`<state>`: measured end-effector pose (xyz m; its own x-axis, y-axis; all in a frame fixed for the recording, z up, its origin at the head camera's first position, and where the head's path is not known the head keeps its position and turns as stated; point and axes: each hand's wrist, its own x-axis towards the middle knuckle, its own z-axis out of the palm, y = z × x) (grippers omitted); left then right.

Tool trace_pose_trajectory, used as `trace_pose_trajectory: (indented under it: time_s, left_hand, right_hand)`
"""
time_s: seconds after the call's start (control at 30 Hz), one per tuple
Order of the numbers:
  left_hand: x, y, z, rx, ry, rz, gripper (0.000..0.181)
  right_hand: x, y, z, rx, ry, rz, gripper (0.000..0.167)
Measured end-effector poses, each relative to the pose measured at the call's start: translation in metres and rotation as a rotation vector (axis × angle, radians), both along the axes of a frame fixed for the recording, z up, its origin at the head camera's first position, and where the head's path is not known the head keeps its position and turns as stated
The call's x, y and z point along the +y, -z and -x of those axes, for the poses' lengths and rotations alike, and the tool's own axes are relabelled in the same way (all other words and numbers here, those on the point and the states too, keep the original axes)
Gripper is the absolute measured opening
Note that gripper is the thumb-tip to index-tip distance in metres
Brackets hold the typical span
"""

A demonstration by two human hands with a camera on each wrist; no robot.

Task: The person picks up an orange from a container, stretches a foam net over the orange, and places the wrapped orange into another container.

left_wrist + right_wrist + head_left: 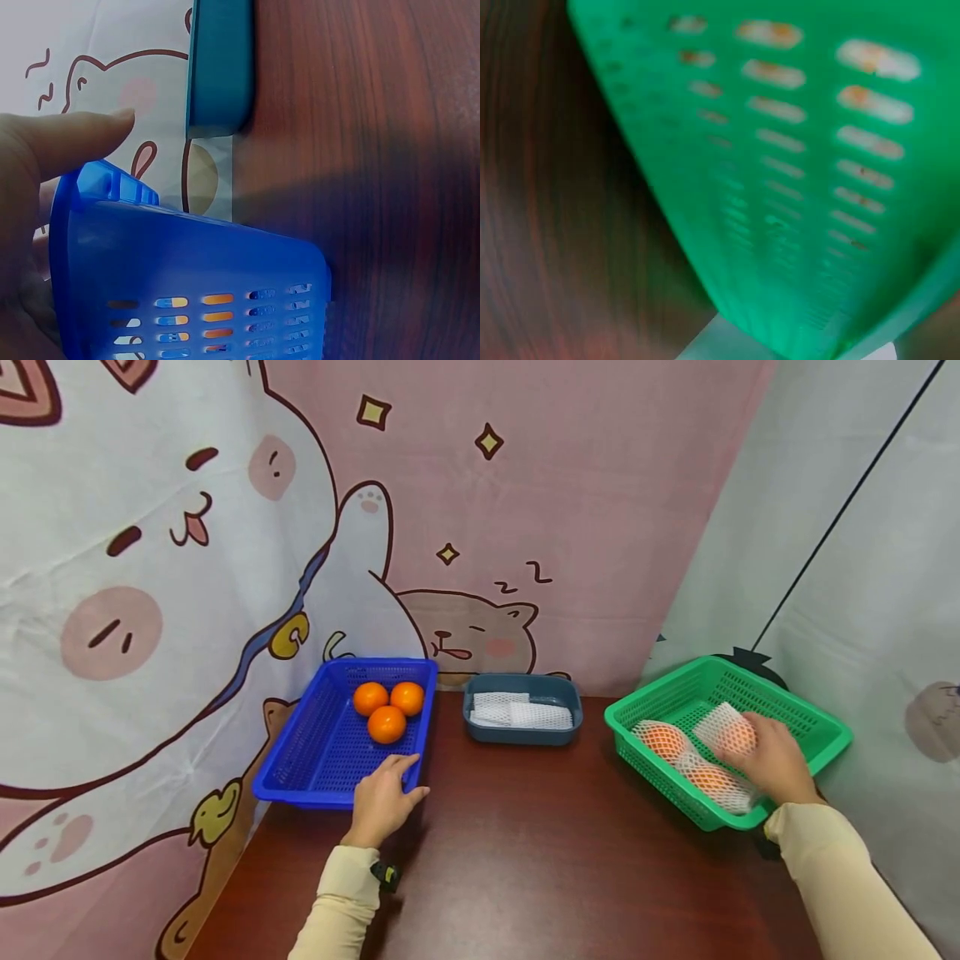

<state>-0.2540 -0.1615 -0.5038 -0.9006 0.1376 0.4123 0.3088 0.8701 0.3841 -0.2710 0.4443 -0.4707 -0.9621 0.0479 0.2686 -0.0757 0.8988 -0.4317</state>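
In the head view, my right hand (772, 758) holds an orange in a white foam net (733, 732) inside the green basket (813, 714). Two more netted oranges (663, 741) lie beside it, along the basket's left and near side. My left hand (381, 800) is at the near right corner of the blue basket (322, 760), thumb and index finger spread apart. The left wrist view shows the thumb (90, 139) straight above the basket rim, the other fingers partly hidden behind it. Three bare oranges (386, 724) sit in the blue basket. The right wrist view shows mostly green basket wall (667, 165).
A small dark teal tray (522, 737) with folded white foam nets (540, 716) stands between the two baskets at the back of the brown table (540, 860). Behind them hangs a cartoon-printed cloth (585, 510).
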Motion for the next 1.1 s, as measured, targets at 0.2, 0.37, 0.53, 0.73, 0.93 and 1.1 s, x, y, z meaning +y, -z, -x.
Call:
trace_pose_trajectory:
  time_s: [0.2,0.37,0.53,0.73,0.93,1.1]
  left_hand:
    - [0.001,0.0,0.0,-0.011,-0.005,0.0,0.055]
    - [0.001,0.0,-0.001,-0.007,-0.002,-0.003,0.054]
    - [0.001,0.0,-0.001,0.0,-0.004,-0.002,0.054]
    - [0.001,0.003,0.001,0.002,-0.004,0.002,0.054]
    - [0.001,0.003,0.001,0.001,-0.007,0.005,0.054]
    - [0.0,0.002,0.001,-0.002,-0.009,0.008,0.054]
  right_hand:
    - [0.012,0.015,0.005,-0.056,0.003,-0.062,0.088]
    - [0.017,0.019,0.007,-0.118,0.013,-0.076,0.092]
    - [0.019,0.016,0.011,-0.23,0.032,-0.1,0.097]
    - [0.022,0.011,0.013,-0.395,0.033,-0.163,0.102]
    - [0.018,0.005,0.01,-0.445,0.009,-0.225,0.098]
    - [0.017,0.004,0.013,-0.438,0.001,-0.222,0.096]
